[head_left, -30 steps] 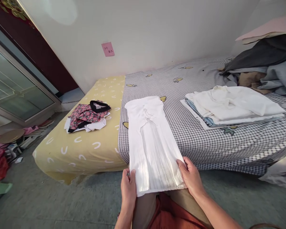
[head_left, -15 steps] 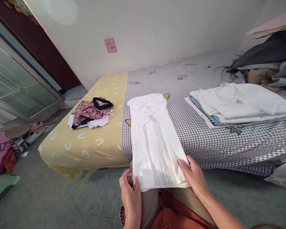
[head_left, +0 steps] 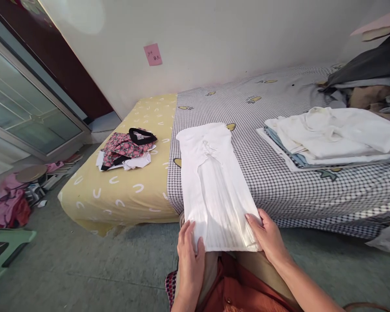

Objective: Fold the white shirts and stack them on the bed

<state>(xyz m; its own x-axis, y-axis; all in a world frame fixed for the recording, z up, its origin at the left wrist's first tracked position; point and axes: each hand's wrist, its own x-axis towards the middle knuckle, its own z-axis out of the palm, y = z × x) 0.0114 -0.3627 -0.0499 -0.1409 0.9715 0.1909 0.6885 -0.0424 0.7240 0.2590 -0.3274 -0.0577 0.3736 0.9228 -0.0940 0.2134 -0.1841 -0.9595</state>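
Observation:
A white garment (head_left: 214, 186) with a gathered, puckered middle and a pleated panel lies lengthwise from the checked bed cover to over my knees. At its lower left corner is my left hand (head_left: 191, 255), fingers and thumb apart and resting on the cloth. On the opposite edge my right hand (head_left: 271, 238) holds the garment, thumb on top; its fingertips are partly hidden. Right of the garment lies a stack of folded white and blue clothes (head_left: 338, 134). To the left, a pink floral garment with black trim (head_left: 123, 149) rests on white cloth.
The bed has a yellow cover (head_left: 110, 199) on the left and a checked cover (head_left: 279, 190) on the right. Dark and brown clothes (head_left: 370, 69) are heaped at the far right. A green stool (head_left: 13, 251) and pink items (head_left: 9, 203) are on the floor at left.
My left hand has moved right and up, from the garment's side edge onto its lower left corner. My right hand keeps its hold. The camera view has shifted slightly.

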